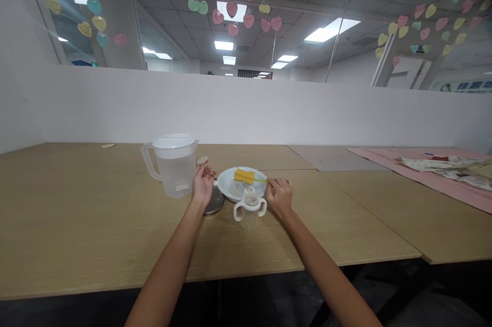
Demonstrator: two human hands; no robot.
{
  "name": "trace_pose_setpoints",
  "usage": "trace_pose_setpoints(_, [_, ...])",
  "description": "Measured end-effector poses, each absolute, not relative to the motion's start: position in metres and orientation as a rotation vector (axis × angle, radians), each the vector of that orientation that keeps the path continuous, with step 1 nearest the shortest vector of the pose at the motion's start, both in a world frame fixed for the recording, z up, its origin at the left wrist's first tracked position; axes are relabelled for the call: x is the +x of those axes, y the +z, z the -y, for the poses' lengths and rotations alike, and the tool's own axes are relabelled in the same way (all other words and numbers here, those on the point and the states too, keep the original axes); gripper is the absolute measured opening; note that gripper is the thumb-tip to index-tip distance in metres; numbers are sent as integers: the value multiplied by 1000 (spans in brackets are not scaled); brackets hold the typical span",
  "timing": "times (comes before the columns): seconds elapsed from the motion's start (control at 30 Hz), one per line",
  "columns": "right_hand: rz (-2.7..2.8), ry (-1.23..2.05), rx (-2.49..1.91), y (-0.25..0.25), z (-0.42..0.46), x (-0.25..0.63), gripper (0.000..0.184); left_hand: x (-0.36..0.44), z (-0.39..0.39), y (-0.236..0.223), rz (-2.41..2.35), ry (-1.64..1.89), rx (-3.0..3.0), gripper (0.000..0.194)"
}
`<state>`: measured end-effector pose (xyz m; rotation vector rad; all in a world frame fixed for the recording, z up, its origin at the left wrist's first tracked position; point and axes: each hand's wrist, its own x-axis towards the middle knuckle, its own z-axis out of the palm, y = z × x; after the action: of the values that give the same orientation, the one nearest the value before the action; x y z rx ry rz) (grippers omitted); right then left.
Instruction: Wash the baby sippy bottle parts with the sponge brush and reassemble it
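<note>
My right hand (280, 196) is closed round the thin green handle of a bottle brush with a yellow sponge head (244, 177). The sponge head is over a white bowl (225, 187), in which clear pieces lie. A small, round whitish piece (202, 160) shows at the fingertips of my left hand (203, 183), whose fingers are curled; it looks like a cap or ring. Upright in front of the bowl stands a clear baby bottle (250, 209) with two white handles and an uncovered mouth. Partly hidden behind my left hand is a dark round tray (214, 206).
A lidded clear pitcher (175, 168) holding water stands left of my left hand. At the far right, a pink cloth (384, 158) bears patterned fabric (434, 167). A flat, pale piece (108, 145) lies at the back left. The wooden table (115, 245) ends in front of me.
</note>
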<state>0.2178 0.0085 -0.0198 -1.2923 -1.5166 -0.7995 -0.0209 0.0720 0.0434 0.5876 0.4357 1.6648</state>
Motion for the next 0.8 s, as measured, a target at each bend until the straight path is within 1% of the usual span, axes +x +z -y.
trace_pose_setpoints(0.1, [1446,-849,-1376,-18,-9,218,22,-26,-78,36,-717,1835,746,8])
trace_pose_setpoints(0.2, [1403,-908,-1427,-17,-9,218,20,-31,-80,28,-1001,1849,983,14])
trace_pose_setpoints(0.37, [1330,-921,-1427,-16,-9,217,20,-41,-83,15,-1447,1803,1397,6])
trace_pose_setpoints(0.47, [1301,-876,-1437,-18,-10,217,14,-43,-85,9,-1590,1630,1594,8])
trace_pose_setpoints(0.6, [1326,-840,-1468,-19,-11,217,10,-42,-85,3,-1673,1443,1674,16])
trace_pose_setpoints(0.73, [1349,-828,-1507,-17,-8,216,10,-44,-86,0,-1815,1218,1812,11])
trace_pose_setpoints(0.8, [1361,-827,-1519,-16,-7,215,10,-45,-86,-1,-1902,1086,1901,12])
